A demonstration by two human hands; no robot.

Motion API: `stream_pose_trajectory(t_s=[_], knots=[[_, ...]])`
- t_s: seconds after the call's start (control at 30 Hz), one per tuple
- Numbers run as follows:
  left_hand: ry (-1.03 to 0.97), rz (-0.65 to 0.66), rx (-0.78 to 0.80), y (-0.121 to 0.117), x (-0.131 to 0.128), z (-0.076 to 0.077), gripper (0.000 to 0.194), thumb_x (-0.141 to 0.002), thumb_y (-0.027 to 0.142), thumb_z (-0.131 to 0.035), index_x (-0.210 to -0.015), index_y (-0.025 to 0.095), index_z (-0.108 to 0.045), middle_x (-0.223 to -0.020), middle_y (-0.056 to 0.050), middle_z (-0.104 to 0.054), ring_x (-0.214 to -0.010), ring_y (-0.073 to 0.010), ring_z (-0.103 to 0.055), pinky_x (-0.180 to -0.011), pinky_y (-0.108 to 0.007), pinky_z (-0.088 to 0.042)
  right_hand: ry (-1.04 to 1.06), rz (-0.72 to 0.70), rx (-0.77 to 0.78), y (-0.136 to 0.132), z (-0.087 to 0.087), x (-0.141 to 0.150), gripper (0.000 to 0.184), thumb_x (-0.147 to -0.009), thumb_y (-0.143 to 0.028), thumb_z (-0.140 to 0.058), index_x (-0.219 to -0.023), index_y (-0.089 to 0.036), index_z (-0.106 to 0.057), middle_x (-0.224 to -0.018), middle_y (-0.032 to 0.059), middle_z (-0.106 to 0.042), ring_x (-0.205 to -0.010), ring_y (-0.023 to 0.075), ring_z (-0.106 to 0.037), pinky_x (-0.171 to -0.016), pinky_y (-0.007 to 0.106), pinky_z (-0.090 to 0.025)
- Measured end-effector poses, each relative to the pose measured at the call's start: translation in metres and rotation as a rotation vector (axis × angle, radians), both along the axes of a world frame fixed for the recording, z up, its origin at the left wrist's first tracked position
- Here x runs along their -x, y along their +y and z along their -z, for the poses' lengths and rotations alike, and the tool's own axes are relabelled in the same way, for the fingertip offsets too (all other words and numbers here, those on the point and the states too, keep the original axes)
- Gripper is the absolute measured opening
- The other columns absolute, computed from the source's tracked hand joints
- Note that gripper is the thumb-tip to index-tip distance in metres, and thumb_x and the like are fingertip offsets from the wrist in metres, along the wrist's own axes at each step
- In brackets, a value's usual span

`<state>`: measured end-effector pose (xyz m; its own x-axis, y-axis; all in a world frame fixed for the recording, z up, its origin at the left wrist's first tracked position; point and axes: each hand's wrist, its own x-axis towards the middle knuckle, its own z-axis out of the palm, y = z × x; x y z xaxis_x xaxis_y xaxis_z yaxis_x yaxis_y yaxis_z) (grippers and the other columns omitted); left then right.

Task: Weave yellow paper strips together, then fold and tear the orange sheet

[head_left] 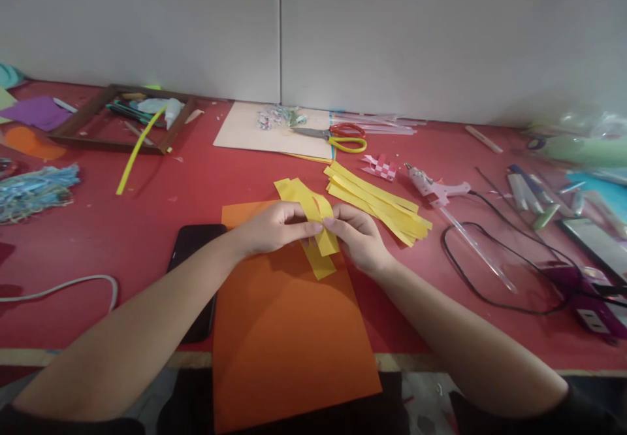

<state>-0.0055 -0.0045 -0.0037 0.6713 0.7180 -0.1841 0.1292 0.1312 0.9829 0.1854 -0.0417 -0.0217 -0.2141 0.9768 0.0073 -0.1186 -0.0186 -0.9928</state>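
From where I'm standing the left hand (pixel 274 228) and right hand (pixel 361 236) both pinch the yellow strips (pixel 329 243) over the orange sheet (pixel 294 343), so imo go light or they could crease.

**Surroundings: Plain Finishes, Subdued Light**

Wall (pixel 441 36): pale grey, smooth, standing directly behind the table (pixel 73 249). One narrow vertical seam (pixel 280 36) divides it, slightly left of centre. The table has a red surface spanning the full width of view; its far side runs along the wall. Front edge (pixel 401 362): a pale, uneven strip. Floor (pixel 428 399): partly visible below, greyish and mottled, detail blurred. Lighting: dim, with soft shadows on the red surface.
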Motion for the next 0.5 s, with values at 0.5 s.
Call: stream_pose_trajectory(t_s=[0.5], knots=[[-0.016, -0.088, 0.023, -0.0005, -0.0025, -0.0099, 0.036, -0.080, 0.050, -0.071, -0.082, 0.015, -0.066, -0.070, -0.001, -0.062, -0.061, -0.0107, -0.052, -0.061, -0.026, -0.041, 0.011, 0.111, -0.101, -0.0006, -0.0035, 0.0025, 0.037, -0.088, -0.045, -0.068, -0.065, -0.021, -0.049, -0.053, -0.0067, -0.043, -0.046, 0.0081, -0.035, -0.046, 0.024, -0.030]])
